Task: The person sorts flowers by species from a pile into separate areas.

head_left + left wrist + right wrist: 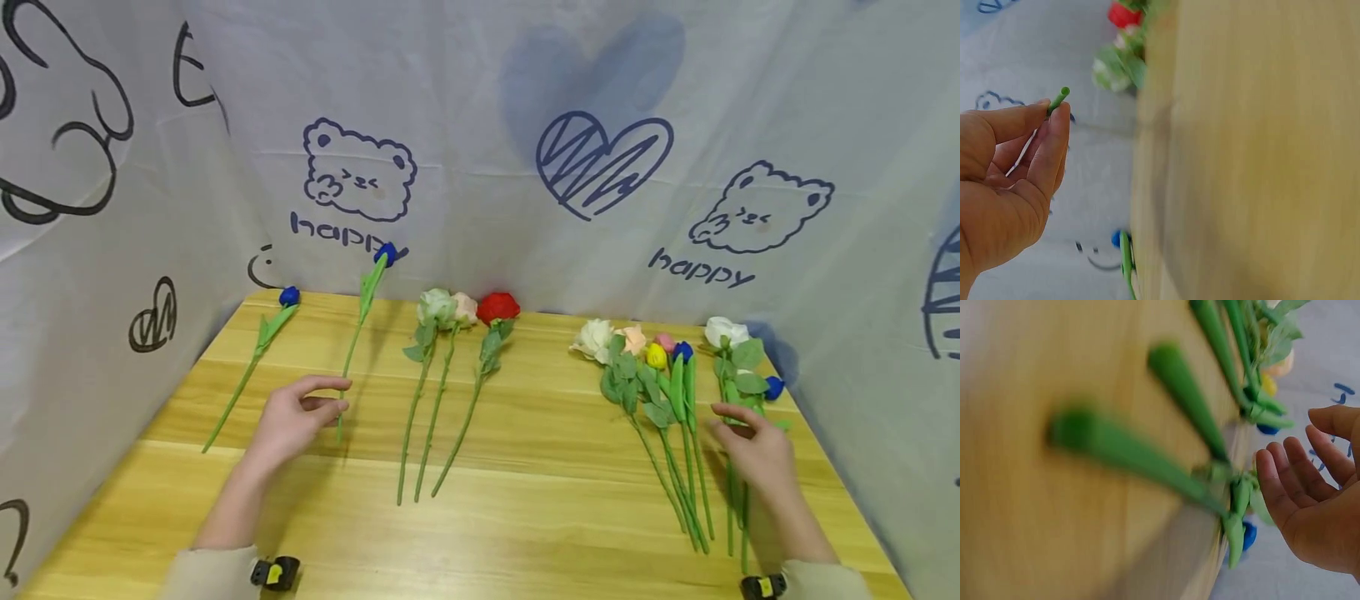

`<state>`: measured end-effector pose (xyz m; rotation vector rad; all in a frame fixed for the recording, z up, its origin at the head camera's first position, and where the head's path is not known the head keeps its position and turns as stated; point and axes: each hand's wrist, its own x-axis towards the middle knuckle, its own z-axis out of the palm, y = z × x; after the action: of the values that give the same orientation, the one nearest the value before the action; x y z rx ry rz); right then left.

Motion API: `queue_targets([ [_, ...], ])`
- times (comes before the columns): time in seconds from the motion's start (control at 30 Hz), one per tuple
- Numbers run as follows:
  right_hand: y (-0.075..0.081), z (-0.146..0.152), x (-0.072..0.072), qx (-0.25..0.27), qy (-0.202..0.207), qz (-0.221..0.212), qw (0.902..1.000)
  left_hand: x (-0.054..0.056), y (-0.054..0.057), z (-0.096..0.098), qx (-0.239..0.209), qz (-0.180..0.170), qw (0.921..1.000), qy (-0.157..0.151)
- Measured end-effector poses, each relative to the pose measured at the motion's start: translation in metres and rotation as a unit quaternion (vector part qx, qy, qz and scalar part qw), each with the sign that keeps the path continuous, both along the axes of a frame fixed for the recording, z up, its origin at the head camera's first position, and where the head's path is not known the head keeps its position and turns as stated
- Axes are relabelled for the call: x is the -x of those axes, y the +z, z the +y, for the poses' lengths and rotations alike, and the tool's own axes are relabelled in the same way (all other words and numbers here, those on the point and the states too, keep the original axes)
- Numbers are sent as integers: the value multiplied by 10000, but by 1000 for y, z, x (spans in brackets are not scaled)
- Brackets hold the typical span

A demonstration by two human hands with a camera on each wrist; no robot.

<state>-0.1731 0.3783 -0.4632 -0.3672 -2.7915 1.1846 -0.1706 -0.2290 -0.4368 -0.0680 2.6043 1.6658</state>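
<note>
Between thumb and fingers, my left hand [298,418] pinches the stem of a blue artificial tulip [366,296], which stands tilted above the table with its bloom up and away. In the left wrist view the cut end of its green stem [1059,100] pokes out past the fingertips. My right hand [757,450] hovers over the far right bunch, which has a white rose [725,332] and a blue tulip [774,387]. Seen from the right wrist, its fingers [1294,469] are loosely bent and hold nothing, with the bunch's green stems [1141,459] beside them.
Another blue tulip [258,346] lies at the left of the wooden table [525,542]. In the middle lie a red rose [498,308] and two paler roses [437,308]. A mixed bunch [660,400] lies right of centre. White printed cloth [465,167] encloses the back and sides.
</note>
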Motion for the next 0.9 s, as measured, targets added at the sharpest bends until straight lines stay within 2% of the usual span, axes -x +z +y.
queue_targets([
  [0.13,-1,11,2,-348,216,-73,9991,-1,-6,-29,429,29,9991,48],
  [0.3,-5,21,5,-508,326,-159,9980,4,-13,-63,891,50,9960,45],
  [0.5,-7,31,8,-630,465,-293,9965,7,-20,-95,1116,-84,9937,15],
  [0.67,-5,34,14,-774,589,-389,9945,11,-24,-111,1330,-58,9911,-38],
  [0.9,-8,40,19,-1148,675,-356,9904,15,-27,-116,1744,-15,9846,-69],
])
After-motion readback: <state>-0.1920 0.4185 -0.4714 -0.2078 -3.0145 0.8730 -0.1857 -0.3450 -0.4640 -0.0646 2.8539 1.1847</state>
